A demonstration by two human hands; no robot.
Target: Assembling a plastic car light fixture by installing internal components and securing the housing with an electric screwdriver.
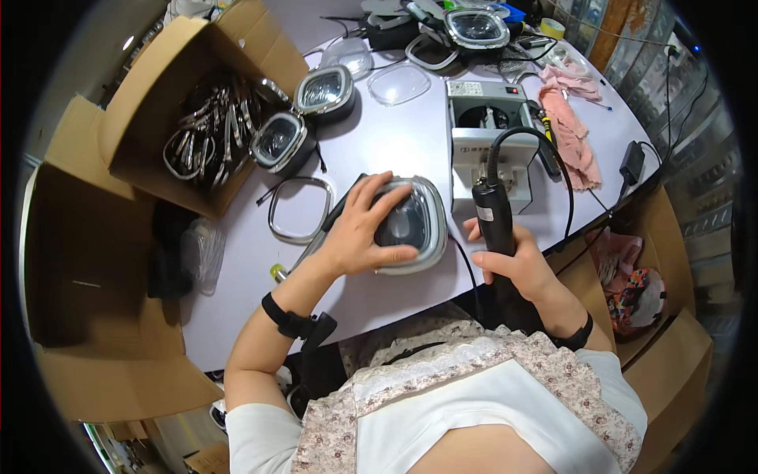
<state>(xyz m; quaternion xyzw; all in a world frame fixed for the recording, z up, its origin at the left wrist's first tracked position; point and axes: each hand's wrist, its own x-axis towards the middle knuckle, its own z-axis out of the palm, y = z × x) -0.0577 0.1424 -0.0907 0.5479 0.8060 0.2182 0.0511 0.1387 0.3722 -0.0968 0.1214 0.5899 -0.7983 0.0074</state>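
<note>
A lamp with a clear, rounded-square lens and a pale rim [433, 225] lies on the table in front of me. My left hand [359, 225] rests over its left side, fingers spread across the lens and thumb along the near part. In my right hand [517, 261] is a black corded electric screwdriver [494, 213], held upright with its cable looping from the top. Its lower end is hard to make out against the dark background. Left of the lamp, an empty chrome ring [301, 208] lies flat.
Two similar lamps [324, 91] stand beyond, beside a cardboard box [150, 103] full of chrome rings. A small metal machine with a red switch [488, 142] stands right of the lamp. Further right lie a pink cloth [572, 142] and a power adapter [632, 163]. A clear lens [399, 84] lies behind.
</note>
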